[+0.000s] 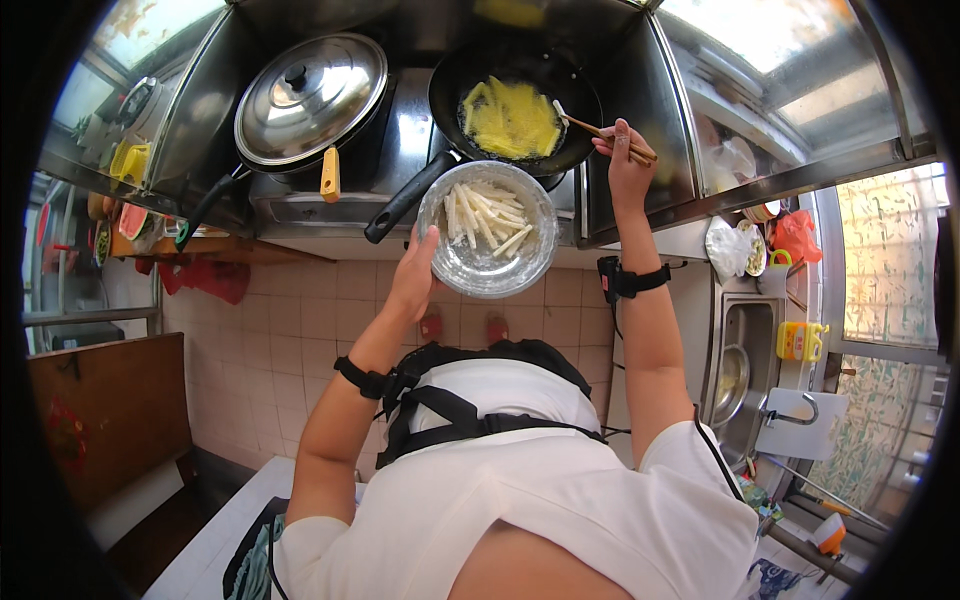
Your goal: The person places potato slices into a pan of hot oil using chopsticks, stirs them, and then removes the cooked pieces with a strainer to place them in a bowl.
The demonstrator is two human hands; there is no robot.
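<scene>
My left hand (417, 274) grips the rim of a metal bowl (480, 279), held in front of the stove. Several pale, flour-dusted potato strips (484, 212) lie in the bowl, and white powder coats its inner wall. Behind it sits a black wok (450, 90) where yellow strips (510, 120) lie in bubbling oil. My right hand (628, 161) is closed around wooden chopsticks (592, 129) at the wok's right side. Their tips hold a whitish strip (559, 109) over the wok's inner edge. The wok's black handle (409, 201) points toward me, left of the bowl.
On the left burner stands a pan with a domed steel lid (330, 82); a yellow handle (330, 176) juts forward. Steel splash panels (637, 97) flank the stove. To the right are a sink (750, 315) with a faucet (802, 409) and a yellow jug (801, 341).
</scene>
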